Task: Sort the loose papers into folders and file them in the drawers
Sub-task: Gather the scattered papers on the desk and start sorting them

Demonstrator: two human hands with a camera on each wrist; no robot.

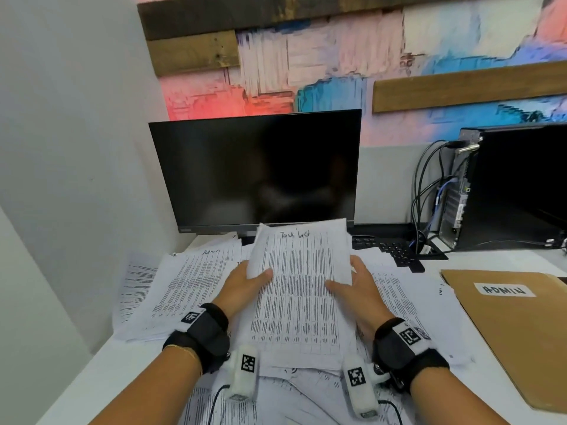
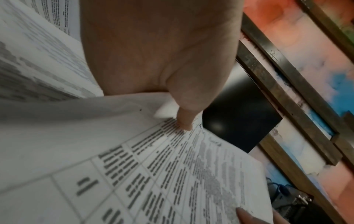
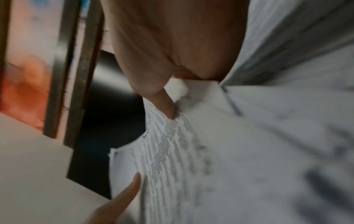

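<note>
Papers cover the desk [image 1: 92,378] from its left edge to the middle, and you hold one small sheaf [image 1: 299,289] lifted above that litter, in front of the dark monitor [image 1: 254,170]. Your left hand [image 1: 245,286] pinches its left margin, thumb on the printed face and fingers hidden beneath; your right hand [image 1: 359,289] pinches the right margin the same way. Holding both sides likely keeps the sheets flat enough to read the handwritten heading at the top (too blurred to make out), which should decide its folder. How many sheets the sheaf contains cannot be told, nor can the loose sheets be counted; they overlap heavily. One brown folder [image 1: 518,332] labelled ADMIN lies shut by the desk's right edge. One computer tower [image 1: 515,185] stands at the far right corner. No drawers are in view.
</note>
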